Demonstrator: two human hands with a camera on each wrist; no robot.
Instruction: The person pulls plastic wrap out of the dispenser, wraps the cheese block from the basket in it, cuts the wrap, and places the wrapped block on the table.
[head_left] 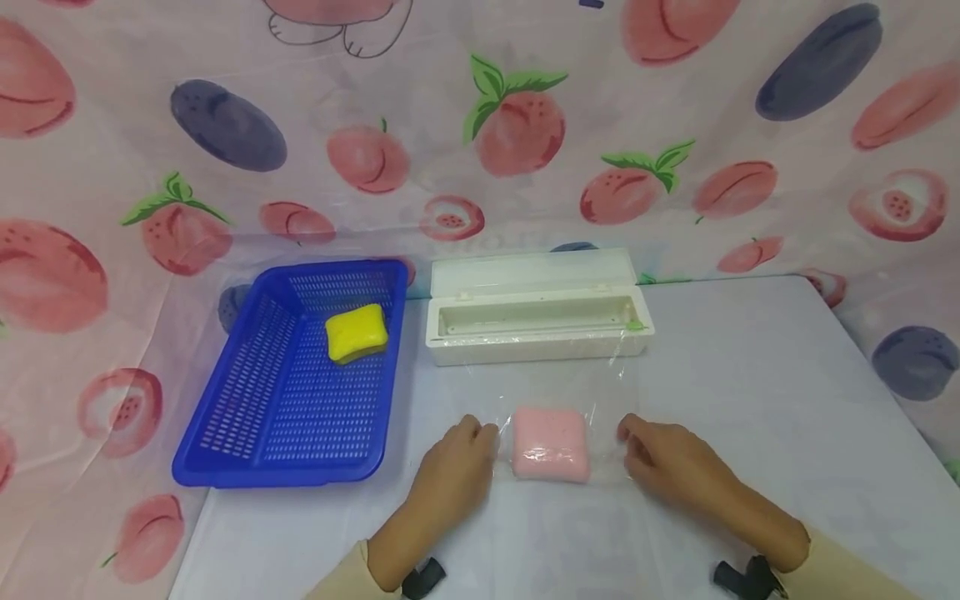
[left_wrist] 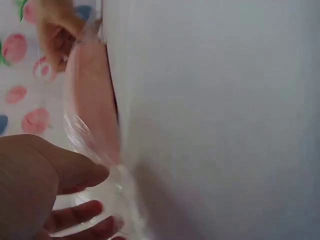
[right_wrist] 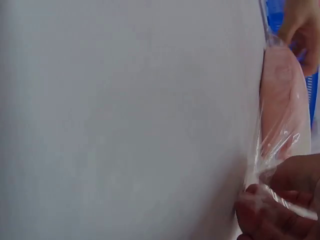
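A pink, rounded-square block [head_left: 551, 446] lies on the white table with clear plastic film [head_left: 547, 383] over it. Its shape resembles a sponge. My left hand [head_left: 457, 462] is at the film's left side, its fingers curled at the edge; in the left wrist view the film runs by the thumb [left_wrist: 92, 172] and fingertips. On the other side, my right hand [head_left: 671, 462] pinches the film, which shows between thumb and fingers [right_wrist: 260, 210] in the right wrist view. The film stretches back to a white film dispenser box [head_left: 540, 346], whose lid stands up.
A blue perforated basket [head_left: 281, 475] stands on the left, with a yellow sponge-shaped block [head_left: 356, 333] inside. A small green piece [head_left: 635, 326] sits at the dispenser's right end. Behind the table [head_left: 780, 400] hangs a fruit-patterned cloth [head_left: 420, 92].
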